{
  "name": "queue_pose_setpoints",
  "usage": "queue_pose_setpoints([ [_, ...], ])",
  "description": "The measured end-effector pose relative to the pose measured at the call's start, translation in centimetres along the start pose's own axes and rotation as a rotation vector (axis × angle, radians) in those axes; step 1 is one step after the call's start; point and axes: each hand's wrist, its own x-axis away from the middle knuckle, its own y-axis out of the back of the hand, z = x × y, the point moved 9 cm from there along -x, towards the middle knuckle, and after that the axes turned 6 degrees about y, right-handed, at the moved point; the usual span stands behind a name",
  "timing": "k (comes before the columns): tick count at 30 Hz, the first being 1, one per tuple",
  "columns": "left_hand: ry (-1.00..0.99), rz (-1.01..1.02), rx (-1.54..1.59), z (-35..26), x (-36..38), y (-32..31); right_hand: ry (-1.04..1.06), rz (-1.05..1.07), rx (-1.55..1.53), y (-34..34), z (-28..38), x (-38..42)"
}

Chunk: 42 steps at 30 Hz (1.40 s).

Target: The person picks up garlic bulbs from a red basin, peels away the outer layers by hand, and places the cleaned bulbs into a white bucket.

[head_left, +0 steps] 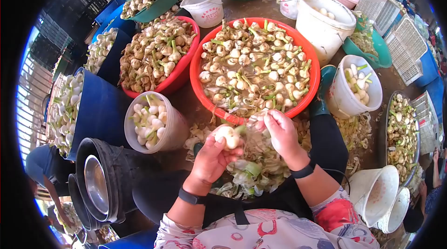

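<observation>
Right now the left hand [210, 159] is holding a white bulb [228, 136] tight above the pile of peels [253, 172] while the right hand [279, 130] is pinching off its thin skin, so I think more gentle pulling is needed.

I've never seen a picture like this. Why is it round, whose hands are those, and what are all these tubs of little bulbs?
The camera sits on a person's head and looks down, so the wide lens bends the view round. The hands are that person's own. The left hand holds a white bulb; the right hand pinches its thin skin. Ahead stands a red basin of unpeeled bulbs in water, beside a second red basin. A white bucket at the left holds clean bulbs. Peelings lie heaped below the hands.
</observation>
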Motion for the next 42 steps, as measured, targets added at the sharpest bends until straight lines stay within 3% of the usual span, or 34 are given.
queue_pose_setpoints([
  [2,-0.126,-0.141,-0.101,-0.6,-0.6,1.8,0.019,0.063,0.153,-0.4,-0.1,0.0],
  [4,-0.161,-0.217,-0.242,-0.7,-1.0,2.2,0.312,0.288,0.846,-2.5,-0.7,0.8],
  [5,-0.213,-0.288,-0.385,-1.3,-1.2,2.4,0.302,0.28,0.856,-2.1,-1.5,0.9],
  [7,-0.219,-0.339,-0.415,-1.1,-1.7,2.9,0.139,0.209,0.527,-2.4,-1.0,0.1],
  [9,-0.283,-0.361,-0.512,-1.2,-1.7,3.2,0.156,0.205,0.57,-3.3,0.0,-0.2],
  [11,-0.26,-0.378,-0.511,-1.3,-1.9,3.5,0.149,0.345,0.732,-4.2,-0.9,-0.3],
  [12,-0.252,-0.39,-0.557,-1.3,-2.0,3.6,0.238,0.313,0.753,-4.4,-0.6,-0.3],
  [17,-0.239,-0.354,-0.599,-1.3,-1.9,3.2,0.139,0.411,0.851,-4.6,-0.2,0.1],
  [21,-0.343,-0.248,-0.702,-1.7,-1.8,1.9,0.054,0.457,0.819,-3.7,-0.5,0.4],
  [22,-0.373,-0.226,-0.667,-2.0,-1.7,1.6,0.058,0.452,0.819,-3.7,-0.3,0.5],
  [24,-0.298,-0.229,-0.806,-2.2,-1.8,1.1,0.225,0.222,0.52,-2.8,2.6,0.1],
  [26,-0.231,-0.269,-1.021,-1.6,-1.5,1.3,0.257,0.306,0.599,-3.4,2.7,0.7],
  [27,-0.232,-0.265,-1.023,-1.5,-1.5,1.1,0.29,0.388,0.677,-4.0,2.6,1.1],
  [29,-0.181,-0.336,-0.788,-1.5,-1.5,2.0,0.323,0.357,0.651,-3.8,1.8,1.3],
  [30,-0.183,-0.355,-0.597,-1.5,-1.3,2.0,0.13,0.21,0.443,-2.5,0.3,1.1],
  [31,-0.185,-0.357,-0.6,-1.2,-1.4,1.9,-0.063,0.064,0.233,-1.6,-1.4,1.5],
  [33,-0.221,-0.266,-0.522,-0.2,-1.8,1.3,-0.089,-0.011,0.207,-1.6,-1.6,2.0],
  [36,-0.249,-0.293,-0.572,-0.5,-1.6,1.5,0.297,0.071,0.685,-2.8,2.1,1.7],
  [39,-0.251,-0.251,-0.527,-0.4,-1.6,1.8,0.377,0.183,0.777,-3.2,2.4,1.3],
  [42,-0.233,-0.154,-0.456,-0.4,-1.9,1.5,0.326,0.207,0.817,-3.2,2.5,0.8],
])
